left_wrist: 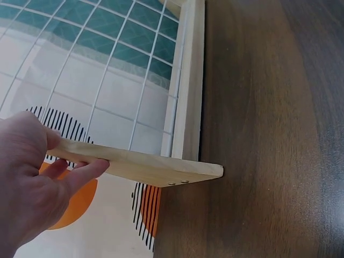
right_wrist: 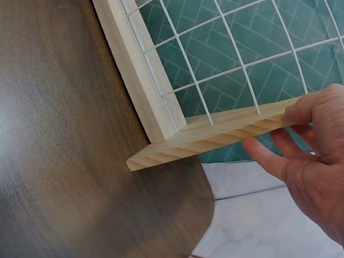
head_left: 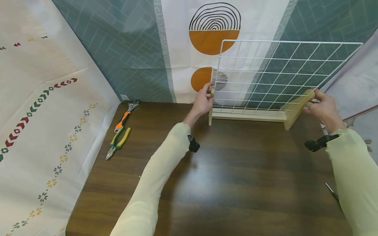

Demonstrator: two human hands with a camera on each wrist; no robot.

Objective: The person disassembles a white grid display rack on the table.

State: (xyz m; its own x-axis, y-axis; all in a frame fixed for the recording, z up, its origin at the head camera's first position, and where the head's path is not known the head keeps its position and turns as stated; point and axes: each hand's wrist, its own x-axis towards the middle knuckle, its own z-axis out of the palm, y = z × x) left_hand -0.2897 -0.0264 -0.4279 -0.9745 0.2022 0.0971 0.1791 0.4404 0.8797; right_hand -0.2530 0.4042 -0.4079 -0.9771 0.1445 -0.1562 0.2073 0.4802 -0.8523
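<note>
A white wire grid [head_left: 280, 70] stands upright in a pale wooden stand at the back right of the table. The stand has a crossbar [head_left: 249, 114] low down and a side panel at each end. My left hand [head_left: 202, 102] grips the left side panel [left_wrist: 140, 164] between thumb and fingers; two screw heads show on that panel's outer face in the left wrist view. At the other end, my right hand [head_left: 324, 106] pinches the upper part of the right side panel [right_wrist: 215, 134]. The grid's lower wires run just beside the crossbar.
An adjustable wrench [head_left: 125, 116] with an orange handle and green-yellow pliers [head_left: 118, 143] lie at the table's left. A thin metal tool [head_left: 332, 190] lies by my right forearm. Patterned cloth [head_left: 136, 49] hangs behind the dark wooden table [head_left: 236, 177].
</note>
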